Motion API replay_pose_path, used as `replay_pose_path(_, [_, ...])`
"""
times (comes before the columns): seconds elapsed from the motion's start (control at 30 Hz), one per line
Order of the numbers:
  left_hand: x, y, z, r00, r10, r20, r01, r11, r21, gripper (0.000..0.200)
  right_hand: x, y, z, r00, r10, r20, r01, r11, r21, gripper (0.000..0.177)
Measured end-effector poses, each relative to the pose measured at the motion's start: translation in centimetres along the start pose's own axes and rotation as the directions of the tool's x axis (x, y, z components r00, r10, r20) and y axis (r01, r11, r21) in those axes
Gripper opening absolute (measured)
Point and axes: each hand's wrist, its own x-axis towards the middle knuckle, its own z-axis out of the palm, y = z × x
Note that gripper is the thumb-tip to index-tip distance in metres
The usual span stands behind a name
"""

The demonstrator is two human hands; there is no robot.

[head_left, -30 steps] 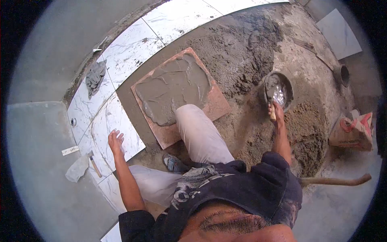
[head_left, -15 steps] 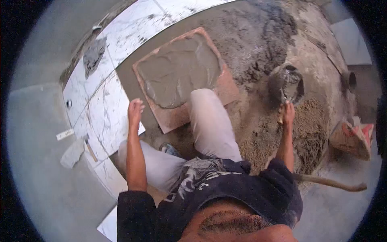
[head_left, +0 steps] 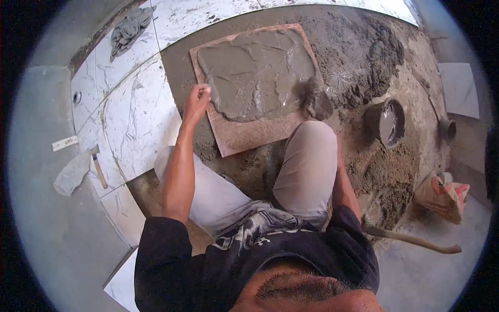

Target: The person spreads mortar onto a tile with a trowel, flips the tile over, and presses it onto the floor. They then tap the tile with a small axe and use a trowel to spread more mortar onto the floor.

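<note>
A reddish square tile (head_left: 244, 138) lies back-side up on the wet ground, its upper part coated with grey mortar (head_left: 249, 78). At the tile's left edge is my left hand (head_left: 197, 101), its fingers curled together with nothing seen in them. My right forearm passes behind my raised knee, which hides the right hand. Just beyond that knee, a mortar-laden trowel (head_left: 321, 106) rests over the tile's right side; its handle is hidden.
White marbled tiles (head_left: 140, 117) line the left and top. A grey cloth (head_left: 130, 31) and a hammer (head_left: 99, 171) lie at left. On the right are a mortar bucket (head_left: 371, 122), a sand heap (head_left: 384, 169), a paper bag (head_left: 442, 197) and a wooden handle (head_left: 416, 240).
The trowel has left the bucket and come over the tile with mortar. My right hand has gone behind the knee. My left hand has moved to the tile's edge, its fingers more curled.
</note>
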Motion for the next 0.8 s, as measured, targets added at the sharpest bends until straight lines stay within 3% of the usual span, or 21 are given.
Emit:
replay_pose_path(0.07, [0.4, 0.3, -0.5, 0.997, 0.054, 0.062, -0.054, 0.999, 0.002, 0.030, -0.6, -0.1, 1.3, 0.994, -0.106, -0.011, 0.104, 0.985, -0.140, 0.036])
replay_pose_path(0.17, [0.2, 1.2, -0.8, 1.000, -0.004, 0.020, 0.004, 1.000, -0.013, 0.030, -1.2, 0.0, 1.9, 0.973, -0.228, -0.022, 0.212, 0.933, -0.290, 0.036])
replay_pose_path(0.4, [0.9, 1.7, -0.7, 1.000, 0.008, 0.027, -0.005, 0.996, -0.088, 0.030, 0.5, -2.2, 2.8, 0.891, -0.454, -0.009, 0.398, 0.791, -0.465, 0.038])
replay_pose_path(0.47, [0.8, 1.0, -0.3, 0.999, 0.031, 0.038, -0.025, 0.987, -0.156, 0.029, -1.4, -5.9, 3.1, 0.990, -0.130, -0.048, 0.088, 0.857, -0.507, 0.040])
replay_pose_path(0.5, [0.6, 0.8, -0.1, 0.998, 0.033, 0.059, -0.023, 0.988, -0.154, 0.029, -2.1, -6.9, 3.1, 0.991, -0.120, -0.066, 0.071, 0.862, -0.502, 0.040])
replay_pose_path(0.57, [0.8, 0.9, 0.0, 0.992, 0.060, 0.111, -0.044, 0.989, -0.144, 0.033, -2.1, -8.4, 3.4, 0.991, -0.125, 0.047, 0.128, 0.787, -0.603, 0.043])
replay_pose_path(0.67, [0.7, 1.1, -0.1, 0.993, 0.019, 0.118, -0.004, 0.992, -0.126, 0.035, -1.4, -7.0, 3.8, 0.995, -0.071, 0.075, 0.101, 0.830, -0.548, 0.042])
replay_pose_path(0.73, [0.5, 1.3, -0.1, 0.988, -0.004, 0.154, 0.019, 0.995, -0.096, 0.035, -0.8, -4.7, 3.7, 0.993, -0.120, 0.016, 0.112, 0.865, -0.490, 0.043])
replay_pose_path(0.8, [0.4, 1.5, -0.1, 0.994, -0.033, 0.104, 0.045, 0.993, -0.108, 0.029, -0.8, -4.0, 3.6, 0.997, 0.071, 0.028, -0.049, 0.877, -0.478, 0.042])
